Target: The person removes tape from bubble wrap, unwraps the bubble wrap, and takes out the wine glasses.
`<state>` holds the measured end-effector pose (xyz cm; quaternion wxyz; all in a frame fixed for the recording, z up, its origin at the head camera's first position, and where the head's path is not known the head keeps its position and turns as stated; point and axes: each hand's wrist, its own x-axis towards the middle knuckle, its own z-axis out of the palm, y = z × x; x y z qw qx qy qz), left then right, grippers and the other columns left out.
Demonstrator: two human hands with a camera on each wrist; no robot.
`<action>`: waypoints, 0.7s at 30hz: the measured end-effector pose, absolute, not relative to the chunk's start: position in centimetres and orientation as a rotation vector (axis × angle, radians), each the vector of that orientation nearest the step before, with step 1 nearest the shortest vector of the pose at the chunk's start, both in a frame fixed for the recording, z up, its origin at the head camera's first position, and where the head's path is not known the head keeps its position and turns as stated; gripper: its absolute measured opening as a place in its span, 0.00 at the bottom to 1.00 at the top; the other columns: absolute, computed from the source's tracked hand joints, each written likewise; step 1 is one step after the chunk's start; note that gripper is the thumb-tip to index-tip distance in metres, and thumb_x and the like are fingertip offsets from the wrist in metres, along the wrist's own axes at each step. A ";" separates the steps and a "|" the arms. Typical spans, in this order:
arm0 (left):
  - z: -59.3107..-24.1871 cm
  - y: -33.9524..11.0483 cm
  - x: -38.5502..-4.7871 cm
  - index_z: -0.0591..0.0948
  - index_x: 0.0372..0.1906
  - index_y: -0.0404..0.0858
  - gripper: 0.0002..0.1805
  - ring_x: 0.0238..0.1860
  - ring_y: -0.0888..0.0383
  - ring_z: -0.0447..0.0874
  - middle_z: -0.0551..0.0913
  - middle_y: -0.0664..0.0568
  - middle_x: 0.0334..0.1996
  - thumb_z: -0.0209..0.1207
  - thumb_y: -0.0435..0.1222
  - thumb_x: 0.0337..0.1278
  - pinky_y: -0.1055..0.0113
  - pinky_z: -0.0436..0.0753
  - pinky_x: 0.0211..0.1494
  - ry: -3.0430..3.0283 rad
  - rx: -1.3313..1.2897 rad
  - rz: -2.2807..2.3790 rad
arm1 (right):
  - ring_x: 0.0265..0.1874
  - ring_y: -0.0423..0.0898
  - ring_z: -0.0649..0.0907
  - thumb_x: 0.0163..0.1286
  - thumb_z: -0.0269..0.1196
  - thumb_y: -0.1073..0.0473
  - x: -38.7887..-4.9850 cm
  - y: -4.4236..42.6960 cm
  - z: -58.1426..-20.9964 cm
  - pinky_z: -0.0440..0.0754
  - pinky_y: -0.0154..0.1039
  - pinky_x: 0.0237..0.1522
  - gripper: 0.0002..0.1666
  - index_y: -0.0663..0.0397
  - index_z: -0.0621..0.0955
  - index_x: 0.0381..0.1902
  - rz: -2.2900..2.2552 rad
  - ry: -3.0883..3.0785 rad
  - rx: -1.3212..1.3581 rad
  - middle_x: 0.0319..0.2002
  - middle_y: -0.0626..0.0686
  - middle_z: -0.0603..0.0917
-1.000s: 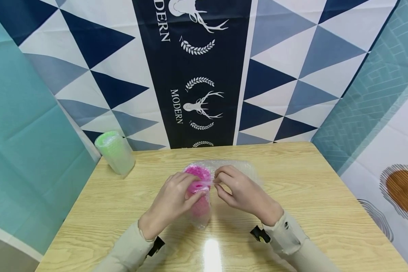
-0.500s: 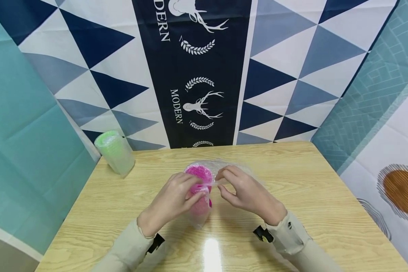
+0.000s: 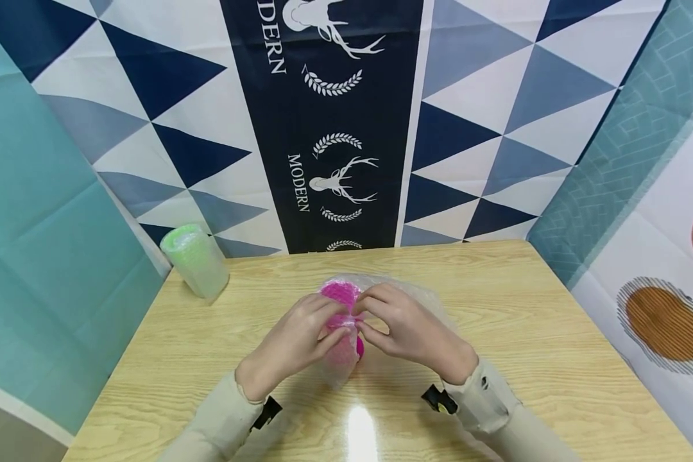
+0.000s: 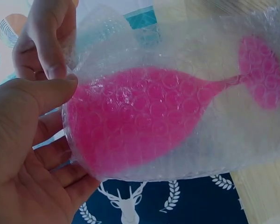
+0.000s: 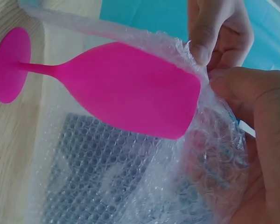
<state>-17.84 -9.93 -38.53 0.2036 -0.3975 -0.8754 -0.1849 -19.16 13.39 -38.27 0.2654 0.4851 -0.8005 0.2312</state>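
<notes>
A pink wine goblet (image 5: 130, 88) stands partly inside clear bubble wrap (image 3: 421, 295). One side of the goblet shows bare in the right wrist view; in the left wrist view the wrap (image 4: 182, 163) covers its bowl, stem and foot. My left hand (image 3: 300, 330) pinches the wrap near the goblet's rim, its thumb on the near side and the other fingers partly hidden behind. Close beside it, my right hand (image 3: 401, 327) pinches the wrap by the rim too. The two hands' fingertips nearly meet in the head view.
A green-rimmed roll or cup-like thing in clear wrap (image 3: 196, 263) stands at the table's far left corner. The wooden table (image 3: 496, 308) backs onto a patterned cloth wall (image 3: 323, 115). Cloth walls also flank it on the left and right.
My right hand has moved slightly left, so its fingertips are now close to the left hand's. The stretch of wrap between them has shortened. More bare pink shows below the hands.
</notes>
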 end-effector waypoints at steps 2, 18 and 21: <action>-38.5 -9.9 -17.8 0.86 0.49 0.39 0.15 0.54 0.54 0.84 0.87 0.51 0.47 0.70 0.43 0.63 0.61 0.83 0.65 -2.440 -1.091 -0.530 | 0.46 0.43 0.85 0.63 0.73 0.60 -19.2 13.3 -38.2 0.86 0.38 0.54 0.11 0.52 0.84 0.42 0.607 -2.170 1.316 0.43 0.47 0.86; -38.9 -9.8 -17.0 0.86 0.40 0.45 0.10 0.46 0.54 0.79 0.84 0.54 0.43 0.75 0.40 0.56 0.62 0.83 0.53 -2.354 -0.946 -0.505 | 0.45 0.43 0.85 0.60 0.76 0.63 -19.1 13.0 -38.4 0.87 0.36 0.50 0.13 0.52 0.85 0.42 0.577 -2.184 1.287 0.41 0.47 0.87; -38.8 -9.9 -17.1 0.87 0.41 0.44 0.09 0.47 0.54 0.81 0.88 0.56 0.42 0.73 0.40 0.59 0.63 0.83 0.57 -2.352 -0.973 -0.469 | 0.45 0.43 0.85 0.59 0.76 0.64 -19.0 13.1 -38.4 0.87 0.36 0.50 0.14 0.53 0.85 0.42 0.588 -2.184 1.286 0.42 0.47 0.87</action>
